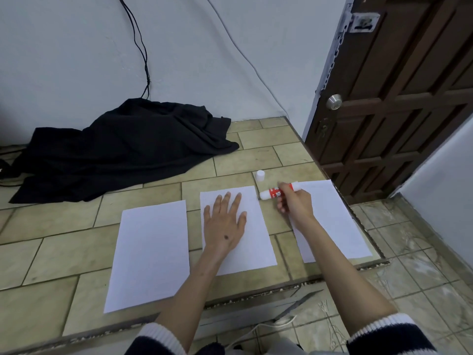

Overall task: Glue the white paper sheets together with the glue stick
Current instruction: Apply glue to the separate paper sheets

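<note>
Under the flat left hand (pixel 225 222), middle sheet (pixel 256 242); right fingers (pixel 282 201) grip glue stick (pixel 275 193).

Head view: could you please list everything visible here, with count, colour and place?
sheets: three, white, flat in a row on the tiled platform; middle sheet, right sheet
glue stick: one, red and white, uncapped, at the middle sheet's top right corner
cap: one, white, upright on the tiles behind the stick
cloth: one, black, heaped by the wall
cables: dark and white, down the wall
door: one, brown, right, with metal knob
platform: beige tiles
left hand: flat on the middle sheet
right hand: grips the glue stick
</note>
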